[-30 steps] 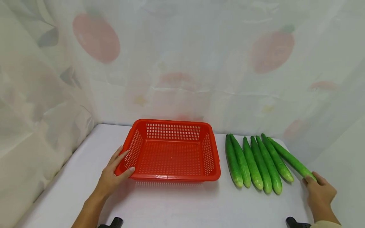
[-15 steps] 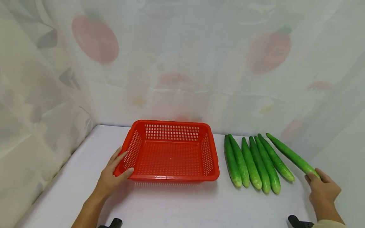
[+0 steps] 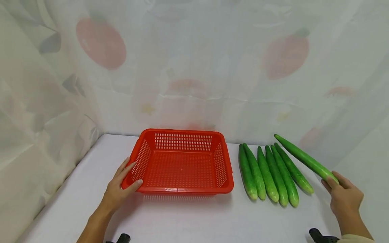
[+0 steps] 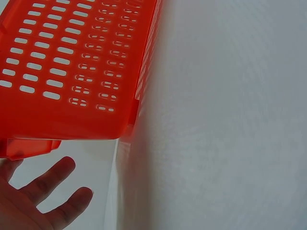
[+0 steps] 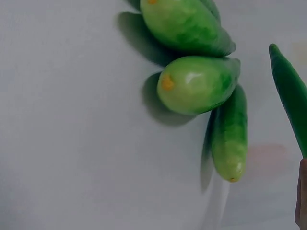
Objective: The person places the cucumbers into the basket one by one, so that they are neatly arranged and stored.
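Note:
In the head view a red plastic basket [image 3: 182,189] with slotted sides stands on the white table. My left hand [image 3: 117,190] rests at its left rim with the fingers spread, the thumb by the near corner. The left wrist view shows these fingers [image 4: 53,179] extended beside the red wall. At the far right my right hand [image 3: 346,195] grips a long green cucumber [image 3: 304,157] by its pale near end. The cucumber is raised and slants up to the left, its dark tip over the back of the table. The right wrist view shows its dark end [image 5: 288,91].
Several more cucumbers [image 3: 267,179] lie side by side right of the basket, pale ends toward me. A printed sheet [image 3: 194,67] hangs behind the table, with another sheet [image 3: 42,118] along the left. Black wrist gear [image 3: 322,237] shows at the bottom edge.
My right hand has lifted the cucumber off the right end of the row, and its far tip has risen and swung left. My left hand has stayed at the basket.

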The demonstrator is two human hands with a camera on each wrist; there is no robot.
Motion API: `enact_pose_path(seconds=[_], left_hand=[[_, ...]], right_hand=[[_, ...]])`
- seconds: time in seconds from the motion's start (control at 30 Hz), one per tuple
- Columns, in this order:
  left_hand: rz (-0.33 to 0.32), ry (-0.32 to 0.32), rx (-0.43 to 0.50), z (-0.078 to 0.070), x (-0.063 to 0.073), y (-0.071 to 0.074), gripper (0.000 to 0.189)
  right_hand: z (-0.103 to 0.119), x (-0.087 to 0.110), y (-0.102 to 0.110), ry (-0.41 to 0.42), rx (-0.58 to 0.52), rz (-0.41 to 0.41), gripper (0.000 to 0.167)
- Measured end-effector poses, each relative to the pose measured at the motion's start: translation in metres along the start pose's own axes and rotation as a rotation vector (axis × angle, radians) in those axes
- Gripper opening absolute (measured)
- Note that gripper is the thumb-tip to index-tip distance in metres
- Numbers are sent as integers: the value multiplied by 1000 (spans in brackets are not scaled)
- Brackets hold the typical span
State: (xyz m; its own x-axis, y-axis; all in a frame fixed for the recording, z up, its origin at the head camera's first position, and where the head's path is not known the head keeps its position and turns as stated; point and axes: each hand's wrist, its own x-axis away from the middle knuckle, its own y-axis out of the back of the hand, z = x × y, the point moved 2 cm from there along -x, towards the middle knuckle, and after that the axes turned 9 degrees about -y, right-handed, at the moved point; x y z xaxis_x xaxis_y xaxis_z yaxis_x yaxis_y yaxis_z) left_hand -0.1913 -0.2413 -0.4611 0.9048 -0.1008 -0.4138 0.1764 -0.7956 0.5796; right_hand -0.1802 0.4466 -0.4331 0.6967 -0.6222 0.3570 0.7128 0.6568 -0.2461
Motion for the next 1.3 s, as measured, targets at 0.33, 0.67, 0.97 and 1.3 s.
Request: enact_pose_path(seconds=[0.33, 0.67, 0.97, 1.3], left_hand=[[5, -6, 77, 2, 0, -1, 67], [12, 10, 73, -1, 0, -1, 67], [15, 9, 44, -1, 0, -1, 67], [7, -3, 48, 0, 0, -1, 67]], right_hand=[[9, 19, -13, 78, -51, 278, 46], [23, 44, -32, 118, -196, 580, 32], [31, 61, -49, 121, -267, 704, 36], [35, 82, -68, 122, -308, 888, 38]])
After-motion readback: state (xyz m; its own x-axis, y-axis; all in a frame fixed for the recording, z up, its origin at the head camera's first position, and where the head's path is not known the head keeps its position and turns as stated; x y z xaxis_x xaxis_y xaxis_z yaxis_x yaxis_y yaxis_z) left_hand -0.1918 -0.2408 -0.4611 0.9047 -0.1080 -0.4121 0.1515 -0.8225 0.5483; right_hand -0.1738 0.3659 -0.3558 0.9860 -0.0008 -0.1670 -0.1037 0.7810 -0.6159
